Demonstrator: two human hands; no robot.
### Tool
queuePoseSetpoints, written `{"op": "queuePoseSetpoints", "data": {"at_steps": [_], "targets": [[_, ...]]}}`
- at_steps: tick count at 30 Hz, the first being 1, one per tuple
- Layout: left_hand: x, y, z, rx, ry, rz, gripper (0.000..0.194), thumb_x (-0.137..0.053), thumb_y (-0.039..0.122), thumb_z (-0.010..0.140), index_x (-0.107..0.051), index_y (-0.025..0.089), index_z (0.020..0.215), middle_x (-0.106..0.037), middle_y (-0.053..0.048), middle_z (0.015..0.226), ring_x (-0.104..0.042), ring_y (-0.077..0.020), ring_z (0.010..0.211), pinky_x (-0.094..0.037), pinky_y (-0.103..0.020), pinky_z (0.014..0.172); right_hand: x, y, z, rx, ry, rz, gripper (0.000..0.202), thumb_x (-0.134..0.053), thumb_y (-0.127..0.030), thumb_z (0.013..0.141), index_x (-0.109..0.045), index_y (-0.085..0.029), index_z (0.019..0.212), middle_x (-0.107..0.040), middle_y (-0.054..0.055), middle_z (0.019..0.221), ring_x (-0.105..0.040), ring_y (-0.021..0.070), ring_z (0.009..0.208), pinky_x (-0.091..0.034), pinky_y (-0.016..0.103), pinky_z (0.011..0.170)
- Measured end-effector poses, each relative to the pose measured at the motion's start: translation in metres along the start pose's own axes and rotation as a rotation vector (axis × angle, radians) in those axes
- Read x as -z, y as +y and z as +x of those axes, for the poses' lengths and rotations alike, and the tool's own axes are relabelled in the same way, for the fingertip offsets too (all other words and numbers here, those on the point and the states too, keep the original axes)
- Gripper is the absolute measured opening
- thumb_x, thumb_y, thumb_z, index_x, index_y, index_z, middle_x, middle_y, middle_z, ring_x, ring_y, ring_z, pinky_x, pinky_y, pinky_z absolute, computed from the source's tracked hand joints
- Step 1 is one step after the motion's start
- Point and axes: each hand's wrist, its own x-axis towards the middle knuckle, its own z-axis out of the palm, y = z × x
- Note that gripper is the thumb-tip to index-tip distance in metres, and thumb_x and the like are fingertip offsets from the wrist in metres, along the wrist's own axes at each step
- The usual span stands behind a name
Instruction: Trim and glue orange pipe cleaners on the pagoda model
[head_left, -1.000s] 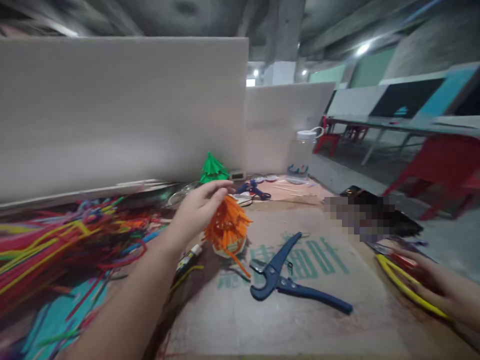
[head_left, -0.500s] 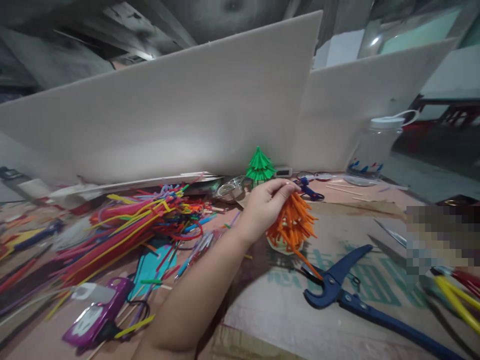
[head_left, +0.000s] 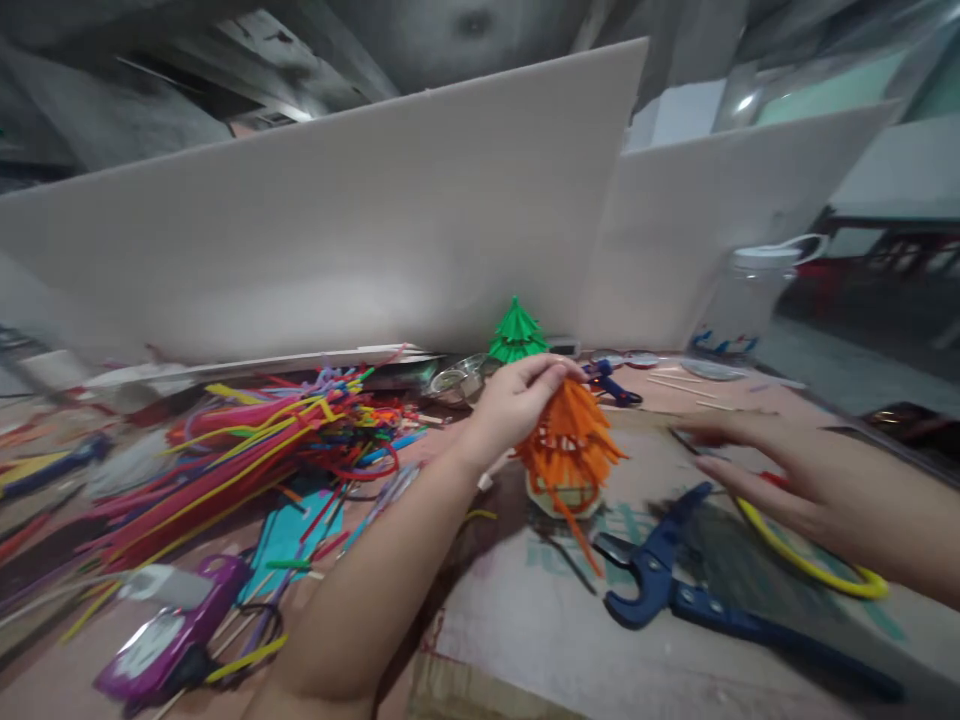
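Note:
My left hand [head_left: 525,395] pinches the top of an orange tree-shaped piece [head_left: 574,440], which stands on a pale round base. One orange strand hangs from its lower front. To the right, my right hand [head_left: 757,460] is blurred over scissors with yellow and red handles [head_left: 817,570]; its fingers point left, and its thumb is apart from them. Whether the hand touches the scissors cannot be made out. Dark blue cutters [head_left: 656,580] lie on the board between the hands. Behind my left hand stands a small green tree [head_left: 517,330].
Colourful pipe cleaners [head_left: 247,450] are heaped at the left, with a purple glue gun or similar tool [head_left: 169,640] in front. A clear bottle [head_left: 739,300] stands at the back right, before white panels [head_left: 375,220]. Thin sticks [head_left: 682,385] lie near it.
My right hand has come into clear view from the right, over the scissors. The orange piece has shifted slightly left and upright with my left hand still on its top.

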Motion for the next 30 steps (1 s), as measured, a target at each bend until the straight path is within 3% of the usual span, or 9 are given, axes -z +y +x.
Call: {"op": "queuePoseSetpoints", "data": {"at_steps": [2,5,10,14,16,19,22,26,30], "targets": [[0.003,-0.002,0.002,0.012,-0.011,-0.033,0.03,-0.053,0.037,0.096,-0.075,0.016,0.095,-0.073,-0.007,0.101,-0.065,-0.0165,0.089,-0.047,-0.025,0.081,0.006,-0.034,0.03,0.079,-0.042,0.032,0.037,-0.054,-0.051,0.092,-0.068,-0.028,0.117,-0.071,0.009,0.123,-0.064,0.032,0.114,-0.05,0.049,0.098],[0.005,-0.004,0.003,0.04,-0.02,-0.093,0.031,-0.056,0.04,0.094,-0.075,0.016,0.098,-0.074,-0.007,0.1,-0.064,-0.0151,0.085,-0.047,-0.024,0.077,-0.001,-0.056,0.061,0.015,-0.089,0.201,0.036,-0.052,-0.046,0.094,-0.064,-0.024,0.121,-0.072,0.009,0.117,-0.068,0.0266,0.104,-0.055,0.039,0.085],[0.018,0.003,-0.001,0.054,-0.176,-0.029,0.038,-0.059,0.044,0.093,-0.071,0.018,0.117,-0.072,-0.011,0.117,-0.066,-0.02,0.101,-0.05,-0.029,0.086,-0.016,-0.054,0.067,0.014,-0.154,0.348,0.023,-0.055,-0.039,0.093,-0.063,-0.02,0.104,-0.073,0.008,0.099,-0.069,0.0214,0.088,-0.054,0.034,0.075],[0.029,0.008,-0.005,0.076,-0.293,0.043,0.039,-0.062,0.043,0.091,-0.069,0.02,0.122,-0.071,-0.011,0.119,-0.066,-0.0216,0.103,-0.052,-0.032,0.087,-0.004,-0.044,0.058,0.02,-0.169,0.311,0.027,-0.053,-0.041,0.094,-0.065,-0.02,0.106,-0.073,0.008,0.1,-0.068,0.0219,0.09,-0.052,0.034,0.076],[0.028,0.008,-0.006,0.093,-0.239,0.046,0.036,-0.064,0.043,0.089,-0.072,0.02,0.115,-0.073,-0.009,0.111,-0.068,-0.0198,0.096,-0.053,-0.03,0.083,0.007,-0.035,0.052,-0.022,-0.164,0.281,0.029,-0.05,-0.043,0.094,-0.067,-0.021,0.104,-0.073,0.007,0.101,-0.068,0.0225,0.09,-0.052,0.034,0.077],[0.022,0.008,-0.006,0.074,-0.059,0.099,0.03,-0.064,0.043,0.088,-0.075,0.019,0.104,-0.073,-0.007,0.103,-0.067,-0.0179,0.091,-0.052,-0.027,0.079,0.02,-0.016,0.037,-0.052,-0.204,0.219,0.03,-0.049,-0.042,0.094,-0.069,-0.021,0.099,-0.074,0.006,0.099,-0.068,0.0235,0.089,-0.052,0.036,0.077],[0.015,0.01,-0.005,0.014,0.064,0.142,0.026,-0.066,0.04,0.086,-0.075,0.017,0.096,-0.072,-0.008,0.105,-0.066,-0.019,0.096,-0.051,-0.027,0.083,0.02,-0.005,0.016,-0.084,-0.197,0.136,0.029,-0.051,-0.041,0.092,-0.072,-0.021,0.097,-0.075,0.007,0.096,-0.068,0.0245,0.087,-0.053,0.037,0.078],[0.006,0.012,-0.005,-0.016,0.119,0.198,0.023,-0.065,0.037,0.087,-0.074,0.017,0.091,-0.071,-0.007,0.101,-0.065,-0.0192,0.096,-0.049,-0.027,0.085,0.003,-0.023,-0.002,-0.102,-0.153,0.105,0.034,-0.052,-0.043,0.094,-0.071,-0.022,0.112,-0.075,0.009,0.109,-0.069,0.0258,0.098,-0.053,0.039,0.086],[0.004,0.008,-0.003,0.017,0.141,0.218,0.027,-0.062,0.038,0.09,-0.072,0.016,0.1,-0.072,-0.008,0.108,-0.065,-0.0188,0.1,-0.048,-0.027,0.088,-0.014,-0.045,0.001,-0.077,-0.234,0.187,0.034,-0.05,-0.042,0.096,-0.068,-0.023,0.118,-0.073,0.009,0.117,-0.069,0.025,0.102,-0.053,0.037,0.086]]}}
